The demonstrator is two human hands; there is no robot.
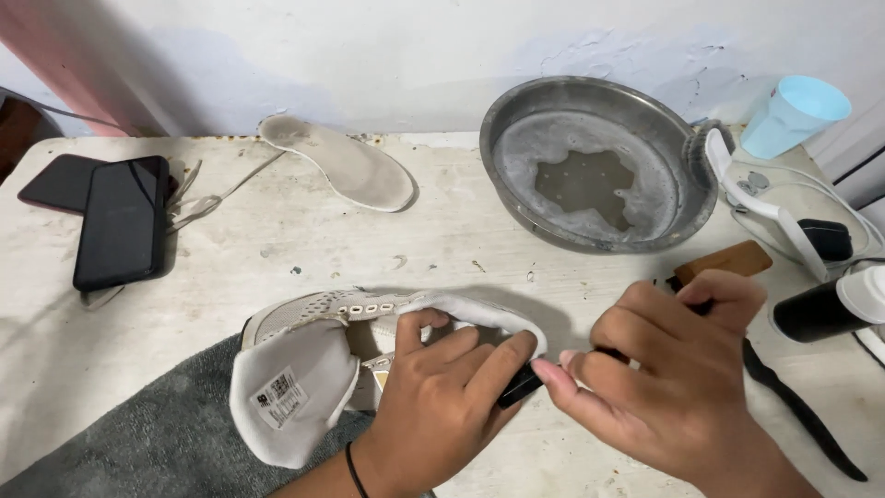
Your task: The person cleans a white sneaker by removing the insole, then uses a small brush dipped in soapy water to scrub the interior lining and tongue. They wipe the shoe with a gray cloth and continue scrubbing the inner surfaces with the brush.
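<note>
- The shoe lies on its side at the near edge of the table, partly on a grey towel, tongue pulled out toward the viewer.
- Left hand grips the shoe's collar, thumb tucked inside, fingers clamped over the padded rim.
- Right hand is closed around a dark-handled tool, its tip meeting the shoe's heel; what the tool is I cannot tell.
- Already out, by the look of it: the insole lies apart near the wall, and the laces trail beside 2 phones.
- The basin holds soapy water with foam, so I judge the cleaning is under way; the shoe looks dry and pale, with most of the work left.
- A brush leans at the basin, a blue cup behind it.
- The tabletop is worn, stained white; the wall is pale with peeling paint.
</note>
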